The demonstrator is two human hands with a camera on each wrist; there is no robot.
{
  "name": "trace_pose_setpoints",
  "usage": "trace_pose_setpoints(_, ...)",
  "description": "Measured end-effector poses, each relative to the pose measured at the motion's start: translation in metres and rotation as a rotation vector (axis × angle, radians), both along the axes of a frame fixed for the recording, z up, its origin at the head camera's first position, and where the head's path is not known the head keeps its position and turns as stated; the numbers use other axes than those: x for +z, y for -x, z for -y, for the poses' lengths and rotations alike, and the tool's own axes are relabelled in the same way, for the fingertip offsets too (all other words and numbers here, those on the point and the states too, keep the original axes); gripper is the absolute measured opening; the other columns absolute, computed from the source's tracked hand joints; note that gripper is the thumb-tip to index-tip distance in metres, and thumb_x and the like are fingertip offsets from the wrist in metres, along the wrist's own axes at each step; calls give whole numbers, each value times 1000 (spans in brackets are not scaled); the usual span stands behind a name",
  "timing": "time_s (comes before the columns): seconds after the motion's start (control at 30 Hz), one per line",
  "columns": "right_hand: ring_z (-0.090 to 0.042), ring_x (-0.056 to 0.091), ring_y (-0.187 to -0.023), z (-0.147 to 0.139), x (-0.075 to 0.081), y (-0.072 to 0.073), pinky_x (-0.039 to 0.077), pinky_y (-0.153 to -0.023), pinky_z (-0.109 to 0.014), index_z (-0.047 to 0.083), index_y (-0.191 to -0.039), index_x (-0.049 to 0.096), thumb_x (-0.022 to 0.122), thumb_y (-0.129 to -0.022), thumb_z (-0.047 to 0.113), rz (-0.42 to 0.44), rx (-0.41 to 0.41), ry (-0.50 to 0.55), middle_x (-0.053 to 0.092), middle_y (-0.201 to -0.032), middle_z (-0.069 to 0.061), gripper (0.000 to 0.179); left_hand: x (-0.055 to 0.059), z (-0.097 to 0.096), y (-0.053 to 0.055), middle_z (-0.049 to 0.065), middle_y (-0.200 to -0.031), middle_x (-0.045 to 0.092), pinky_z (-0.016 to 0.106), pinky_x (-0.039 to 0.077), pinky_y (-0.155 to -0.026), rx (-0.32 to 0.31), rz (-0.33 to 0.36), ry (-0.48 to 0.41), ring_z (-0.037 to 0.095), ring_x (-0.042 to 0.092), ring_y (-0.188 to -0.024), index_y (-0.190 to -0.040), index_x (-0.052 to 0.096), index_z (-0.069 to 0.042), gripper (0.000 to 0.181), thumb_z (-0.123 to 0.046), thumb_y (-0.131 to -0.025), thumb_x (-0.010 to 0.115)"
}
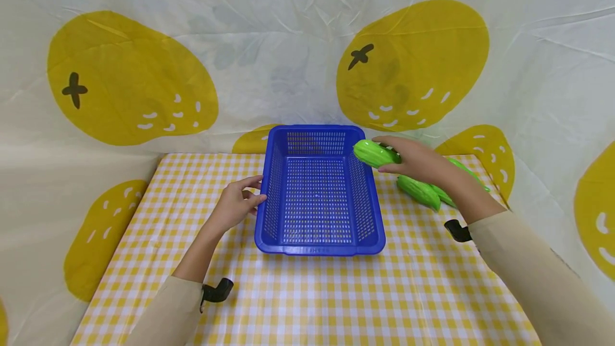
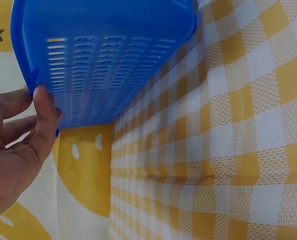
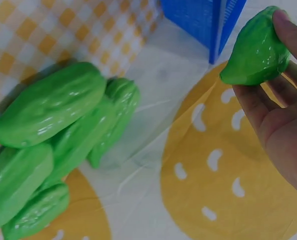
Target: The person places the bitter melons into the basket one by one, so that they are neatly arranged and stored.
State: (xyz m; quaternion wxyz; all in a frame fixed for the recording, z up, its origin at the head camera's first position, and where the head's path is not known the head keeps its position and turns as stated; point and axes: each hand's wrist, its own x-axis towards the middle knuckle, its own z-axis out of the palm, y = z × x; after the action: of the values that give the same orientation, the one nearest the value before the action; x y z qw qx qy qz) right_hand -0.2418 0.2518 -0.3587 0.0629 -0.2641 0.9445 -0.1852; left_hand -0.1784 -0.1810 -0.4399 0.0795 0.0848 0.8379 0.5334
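A blue plastic basket (image 1: pixel 319 250) with slotted walls stands on the checked tablecloth, with nothing inside it. My left hand (image 1: pixel 238 203) pinches its left rim; in the left wrist view, the thumb and fingers meet the edge of the basket (image 2: pixel 103 65). Above the basket's right rim, my right hand (image 1: pixel 415 160) holds a glossy green bitter melon (image 1: pixel 375 154). Thumb and fingers wrap this melon (image 3: pixel 258 50) from opposite sides in the right wrist view. More bitter melons (image 1: pixel 419 192) lie right of the basket, partly hidden below my right forearm.
The right wrist view shows several bitter melons (image 3: pixel 53 105) piled together at the table's edge. A yellow-and-white checked cloth (image 1: pixel 326 303) covers the table. Behind it hangs a pale curtain (image 1: pixel 274 79) with large yellow fruit prints.
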Motion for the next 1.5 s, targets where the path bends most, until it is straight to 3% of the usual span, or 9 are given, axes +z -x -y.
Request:
trace_pose_setpoints(0.2, -33, 62, -123, 17, 6, 6, 56, -102, -54, 8, -150, 51, 79, -94, 25, 12, 59, 6, 60, -143, -14, 65, -1, 0, 1, 23, -126, 62, 49, 67, -67, 6, 7, -11, 18, 70, -77, -150, 52, 0, 56, -2, -97, 70)
trace_pose_setpoints(0.43, -34, 62, -123, 36, 9, 14, 56, -101, -53, 7, -151, 49, 73, -97, 38, 53, 135, -69, 60, -144, -17, 67, 1, 0, 1, 23, -124, 62, 51, 66, -68, 9, 4, -16, 18, 70, -77, -149, 52, 1, 55, -2, -97, 70)
trace_pose_setpoints(0.83, -24, 64, -104, 74, 4, 24, 58, -89, -43, 8, -149, 52, 74, -97, 34, 132, 231, -132, 68, -126, -10, 62, -2, 0, 2, 23, -125, 62, 55, 66, -70, 13, 20, -7, 18, 70, -78, -150, 51, 1, 56, -3, -98, 70)
trace_pose_setpoints(1.27, -21, 64, -104, 108, -6, 15, 57, -94, -41, 9, -147, 53, 75, -97, 30, 211, 339, -144, 69, -122, -7, 59, -3, 0, 1, 23, -124, 62, 55, 66, -70, 19, 31, -13, 18, 70, -77, -150, 52, -1, 55, -3, -97, 70)
trace_pose_setpoints(1.5, -19, 65, -103, 123, -15, 13, 57, -93, -39, 13, -143, 56, 77, -95, 26, 221, 423, -214, 69, -122, -5, 54, -1, 1, 0, 22, -125, 62, 58, 65, -72, 13, 22, -13, 18, 70, -76, -150, 52, -1, 55, -4, -98, 70)
